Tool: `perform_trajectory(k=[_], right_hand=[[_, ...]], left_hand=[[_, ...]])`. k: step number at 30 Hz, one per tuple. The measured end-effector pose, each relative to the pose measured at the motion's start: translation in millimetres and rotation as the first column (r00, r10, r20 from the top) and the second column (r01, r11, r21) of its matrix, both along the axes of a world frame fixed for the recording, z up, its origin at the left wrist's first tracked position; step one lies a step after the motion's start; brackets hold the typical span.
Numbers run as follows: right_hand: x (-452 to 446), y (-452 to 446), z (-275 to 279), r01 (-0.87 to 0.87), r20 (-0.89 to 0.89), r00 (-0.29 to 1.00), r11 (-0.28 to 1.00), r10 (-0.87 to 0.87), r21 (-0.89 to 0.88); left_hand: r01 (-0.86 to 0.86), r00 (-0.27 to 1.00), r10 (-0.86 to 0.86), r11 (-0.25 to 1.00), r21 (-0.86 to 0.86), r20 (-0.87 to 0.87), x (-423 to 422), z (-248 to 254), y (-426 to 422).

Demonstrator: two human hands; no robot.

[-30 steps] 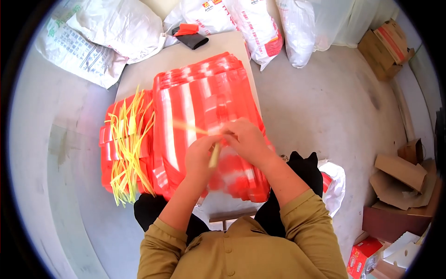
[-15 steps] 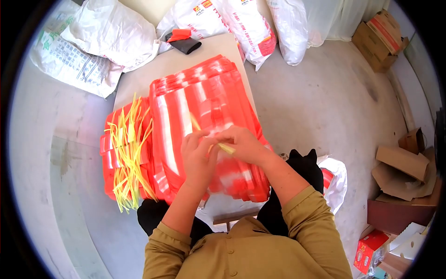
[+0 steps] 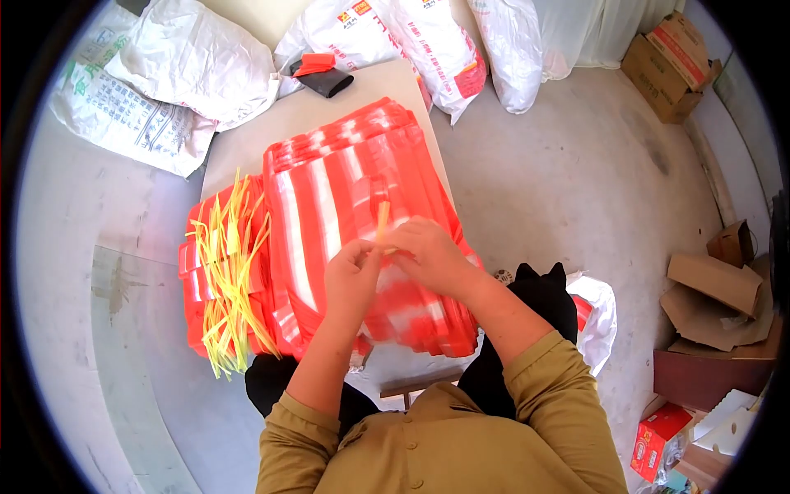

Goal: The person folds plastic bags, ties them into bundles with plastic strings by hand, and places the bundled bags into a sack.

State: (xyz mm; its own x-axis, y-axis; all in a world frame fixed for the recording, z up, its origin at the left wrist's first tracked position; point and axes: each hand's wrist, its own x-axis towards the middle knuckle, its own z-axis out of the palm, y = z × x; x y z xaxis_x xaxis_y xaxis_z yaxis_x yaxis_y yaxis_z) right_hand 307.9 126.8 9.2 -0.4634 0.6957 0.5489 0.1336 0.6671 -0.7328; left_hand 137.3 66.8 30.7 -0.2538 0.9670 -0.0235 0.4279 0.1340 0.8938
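Note:
A large stack of red-and-white striped plastic bags [image 3: 309, 206] lies on the table before me. Above its near half, my left hand [image 3: 354, 272] and my right hand [image 3: 429, 253] meet, fingertips pinched close together. Between them they hold a yellow plastic strip [image 3: 383, 216], one end of which sticks up toward the far side. The part of the strip inside my fingers is hidden. Left of the stack, a bundle of loose yellow strips [image 3: 226, 284] lies across a smaller pile of red bags [image 3: 194, 317].
The table [image 3: 387, 82] has a black-and-red item [image 3: 325, 78] near its far edge. White woven sacks [image 3: 193, 62] stand beyond it, with more printed sacks [image 3: 432, 53]. Cardboard boxes [image 3: 712, 300] and a red box [image 3: 658, 440] sit at the right. A white bag [image 3: 601, 329] lies beside my leg.
The strip's free end now points upward from my fingers, where before one end also stuck out to the lower right. Both hands have shifted slightly, still together.

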Motion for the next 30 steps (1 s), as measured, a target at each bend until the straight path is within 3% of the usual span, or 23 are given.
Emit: perform_trajectory(k=[2, 4, 7, 11, 17, 20, 23, 28, 30], right_hand=[[-3.6, -1.6, -4.3, 0.100, -0.052, 0.994, 0.992, -0.096, 0.076], [-2.3, -0.3, -3.4, 0.120, 0.012, 0.992, 0.988, -0.122, 0.098], [0.4, 0.7, -5.2, 0.139, 0.103, 0.983, 0.982, -0.152, 0.125], [2.9, 5.4, -13.1, 0.111, 0.156, 0.978, 0.977, -0.140, 0.180], [15.7, 9.0, 9.9, -0.054, 0.184, 0.981, 0.998, 0.059, -0.035], [13.3, 6.4, 14.8, -0.007, 0.288, 0.958, 0.999, -0.005, 0.039], [11.1, 3.4, 4.9, 0.038, 0.232, 0.969, 0.980, -0.084, 0.196], [14.0, 6.4, -7.4, 0.196, 0.158, 0.962, 0.967, -0.222, 0.164], [18.7, 8.4, -10.2, 0.251, 0.190, 0.942, 0.956, -0.277, 0.153]], left_hand=[[0.027, 0.998, -0.028, 0.999, -0.024, -0.047, 1.4, 3.2, -2.3], [0.050, 0.997, -0.054, 0.996, -0.073, -0.062, 5.7, 13.5, -7.0], [0.102, 0.995, -0.101, 0.994, -0.041, 0.014, 4.1, 8.5, -9.3], [0.142, 0.990, -0.141, 0.989, 0.037, -0.028, 2.3, -1.2, -8.5], [0.118, 0.992, -0.118, 0.993, -0.008, 0.036, 3.5, 3.4, -3.9], [0.111, 0.989, -0.110, 0.994, -0.011, 0.098, 3.0, 3.2, -1.3], [0.103, 0.985, -0.101, 0.995, -0.004, 0.143, -1.3, 3.0, 1.0], [0.022, 0.969, -0.004, 0.997, -0.072, 0.246, -11.1, -6.5, 5.3], [-0.010, 0.981, 0.029, 0.995, -0.099, 0.190, -17.5, -16.3, 5.8]])
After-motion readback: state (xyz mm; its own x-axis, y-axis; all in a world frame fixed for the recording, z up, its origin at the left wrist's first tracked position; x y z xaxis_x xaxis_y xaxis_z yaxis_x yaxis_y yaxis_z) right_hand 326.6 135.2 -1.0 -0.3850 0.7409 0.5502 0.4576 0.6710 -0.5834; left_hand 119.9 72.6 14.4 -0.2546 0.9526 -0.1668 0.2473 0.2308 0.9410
